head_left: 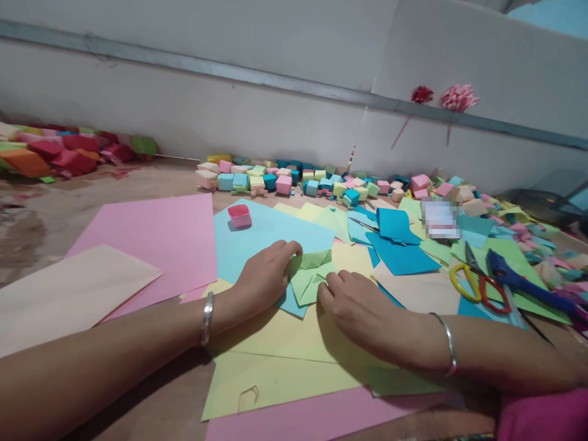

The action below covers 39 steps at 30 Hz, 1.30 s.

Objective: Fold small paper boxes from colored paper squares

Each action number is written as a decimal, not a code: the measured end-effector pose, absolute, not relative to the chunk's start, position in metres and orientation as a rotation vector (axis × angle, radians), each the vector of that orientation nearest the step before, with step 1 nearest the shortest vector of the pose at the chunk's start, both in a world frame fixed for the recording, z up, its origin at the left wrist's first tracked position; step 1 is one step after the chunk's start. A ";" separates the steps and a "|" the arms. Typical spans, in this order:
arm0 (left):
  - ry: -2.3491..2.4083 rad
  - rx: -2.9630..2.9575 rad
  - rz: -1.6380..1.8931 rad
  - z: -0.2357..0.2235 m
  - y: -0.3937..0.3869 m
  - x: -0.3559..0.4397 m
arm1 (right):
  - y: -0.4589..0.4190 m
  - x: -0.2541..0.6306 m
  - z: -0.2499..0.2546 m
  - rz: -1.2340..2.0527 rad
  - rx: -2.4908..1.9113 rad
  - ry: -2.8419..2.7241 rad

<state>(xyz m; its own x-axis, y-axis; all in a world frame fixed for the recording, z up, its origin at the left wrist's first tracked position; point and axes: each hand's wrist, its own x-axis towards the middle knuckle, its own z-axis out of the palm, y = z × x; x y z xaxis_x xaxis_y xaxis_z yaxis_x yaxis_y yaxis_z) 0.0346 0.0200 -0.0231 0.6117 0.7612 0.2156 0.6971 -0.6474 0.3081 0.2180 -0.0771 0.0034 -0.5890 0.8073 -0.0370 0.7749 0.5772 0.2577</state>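
Between my two hands lies a small light green piece of paper [312, 278] with fold lines and raised flaps. My left hand [269, 269] pinches its left edge near the upper corner. At the lower right side, my right hand [356, 303] has its fingers curled onto the same green paper. Under it are a light blue sheet [266, 239] and pale yellow sheets [271, 380]. A small pink open-topped paper box [239, 215] sits on the blue sheet, beyond my left hand. The fingertips on the far side of each hand are partly hidden.
Pink [156, 245] and cream sheets [68, 288] lie at the left. Scissors [478, 278] and a blue-handled tool [523, 282] rest on paper at the right. Rows of small coloured paper boxes [285, 184] line the wall, with a red and orange heap [76, 159] at far left.
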 end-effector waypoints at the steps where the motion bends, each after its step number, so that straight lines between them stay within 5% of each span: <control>1: 1.215 2.673 0.475 -0.023 0.020 0.035 | -0.077 0.218 0.003 0.318 1.348 2.651; 39: 0.979 2.642 0.496 -0.019 0.022 0.034 | -0.044 0.222 0.011 0.139 1.701 2.359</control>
<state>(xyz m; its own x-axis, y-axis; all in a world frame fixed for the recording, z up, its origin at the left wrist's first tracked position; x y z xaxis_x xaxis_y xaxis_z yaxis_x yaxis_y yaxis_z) 0.0341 0.0218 -0.0189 0.7116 0.6675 0.2190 0.5716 -0.7314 0.3720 0.2223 -0.0437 0.0108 -0.3001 0.9451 -0.1295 0.9234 0.3219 0.2092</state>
